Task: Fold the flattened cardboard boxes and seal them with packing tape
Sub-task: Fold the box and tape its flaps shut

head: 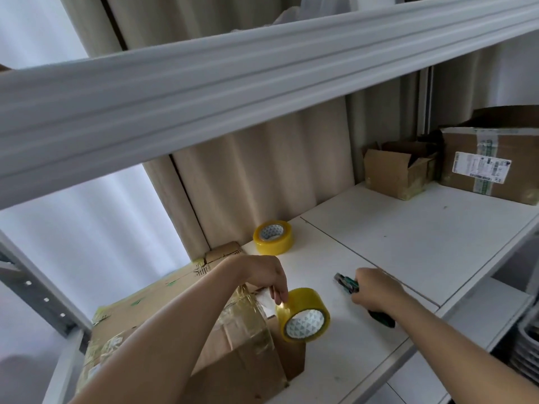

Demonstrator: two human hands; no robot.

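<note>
Left hand (267,275) pinches tape roll (303,314) beside the box (186,322), right hand (372,290) grips cutter (347,284); two rolls, three boxes.

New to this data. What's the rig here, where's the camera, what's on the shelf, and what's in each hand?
There is no robot: a person works bare-handed, and the single picture comes from a wide-angle camera on their head, looking forward and down. The white shelf carries a taped cardboard box at the near left. The left hand holds a roll of yellow packing tape at the box's edge, with tape running onto the box. The right hand grips a dark green utility knife. A spare tape roll lies further back, and an open small box and a labelled parcel stand at the far right.
</note>
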